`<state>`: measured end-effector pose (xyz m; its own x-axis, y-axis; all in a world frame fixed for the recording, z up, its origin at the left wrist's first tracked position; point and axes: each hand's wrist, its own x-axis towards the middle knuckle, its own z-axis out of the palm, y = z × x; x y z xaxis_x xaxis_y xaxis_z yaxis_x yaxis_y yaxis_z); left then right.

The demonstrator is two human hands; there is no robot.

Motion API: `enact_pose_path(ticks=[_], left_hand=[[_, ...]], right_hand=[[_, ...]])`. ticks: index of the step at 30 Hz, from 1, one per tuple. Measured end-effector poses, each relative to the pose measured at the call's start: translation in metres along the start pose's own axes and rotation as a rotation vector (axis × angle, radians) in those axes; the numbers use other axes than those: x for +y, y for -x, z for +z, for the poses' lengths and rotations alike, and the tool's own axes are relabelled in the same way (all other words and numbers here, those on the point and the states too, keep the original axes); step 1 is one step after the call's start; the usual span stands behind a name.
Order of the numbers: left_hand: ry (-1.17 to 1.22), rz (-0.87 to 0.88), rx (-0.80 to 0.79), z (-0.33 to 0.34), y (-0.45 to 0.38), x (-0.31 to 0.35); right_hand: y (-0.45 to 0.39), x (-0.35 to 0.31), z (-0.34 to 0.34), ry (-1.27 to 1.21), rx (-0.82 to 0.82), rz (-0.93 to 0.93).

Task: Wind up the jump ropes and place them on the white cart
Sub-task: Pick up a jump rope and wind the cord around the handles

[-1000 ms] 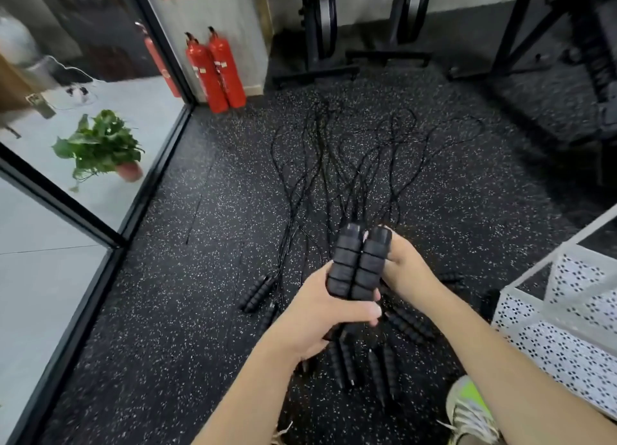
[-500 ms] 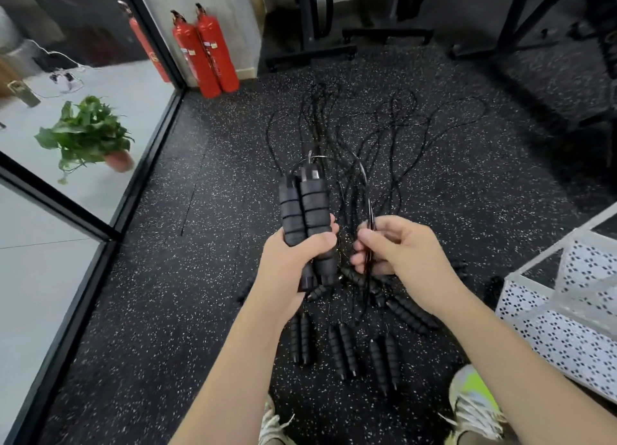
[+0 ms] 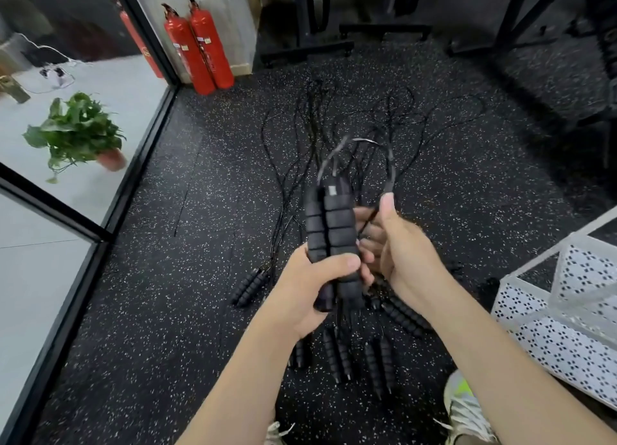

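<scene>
A black rubber floor flecked with white fills most of the frame, bounded at the left by a glass partition with a black frame. A white perforated metal cart is seen at the right edge, just beside the right forearm. Two red fire extinguishers stand at the upper left, and a potted green plant lies behind the glass. Loose black jump ropes with ribbed foam handles are spread on the floor in the centre and lower centre.

At the centre, a pair of black ribbed foam handles is gripped upright by the left hand, long axis running up the frame. Just to their right, the thin black cord is pinched by the right hand, and it arcs back to the handle tops. Winding around the handles is judged to be the step in hand.
</scene>
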<state>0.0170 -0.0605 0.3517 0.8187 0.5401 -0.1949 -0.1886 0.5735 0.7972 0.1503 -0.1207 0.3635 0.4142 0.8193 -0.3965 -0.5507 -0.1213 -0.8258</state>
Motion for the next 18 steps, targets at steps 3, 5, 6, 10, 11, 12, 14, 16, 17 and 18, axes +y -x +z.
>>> enact_pose_path(ticks=[3, 5, 6, 10, 11, 12, 14, 16, 17, 18], left_hand=[[0.196, 0.073, 0.127, -0.001, -0.001, 0.007], [0.225, 0.111, 0.184, -0.002, -0.001, 0.011], [0.225, 0.115, 0.196, -0.002, 0.000, 0.011], [0.255, 0.129, 0.181, -0.002, 0.000, 0.009], [0.198, 0.146, 0.175, -0.003, -0.001, 0.008], [0.119, 0.159, 0.192, -0.003, -0.001, 0.009], [-0.085, 0.169, 0.311, -0.006, -0.003, 0.012], [-0.259, 0.178, 0.443, -0.009, -0.004, 0.015], [-0.299, 0.186, 0.463, -0.010, -0.005, 0.015], [-0.313, 0.190, 0.457, -0.011, -0.005, 0.014]], right_hand=[[0.011, 0.020, 0.003, 0.330, -0.152, 0.144], [0.022, 0.030, -0.002, 0.476, -0.193, 0.121], [0.027, 0.035, -0.006, 0.517, -0.209, 0.086], [0.040, 0.045, -0.016, 0.672, -0.232, -0.156], [0.040, 0.046, -0.017, 0.688, -0.197, -0.180], [0.040, 0.045, -0.018, 0.710, -0.148, -0.203], [0.040, 0.038, -0.021, 0.696, -0.049, -0.245], [0.039, 0.027, -0.025, 0.607, 0.037, -0.270], [0.038, 0.021, -0.027, 0.555, 0.059, -0.273], [0.037, 0.015, -0.030, 0.493, 0.059, -0.255]])
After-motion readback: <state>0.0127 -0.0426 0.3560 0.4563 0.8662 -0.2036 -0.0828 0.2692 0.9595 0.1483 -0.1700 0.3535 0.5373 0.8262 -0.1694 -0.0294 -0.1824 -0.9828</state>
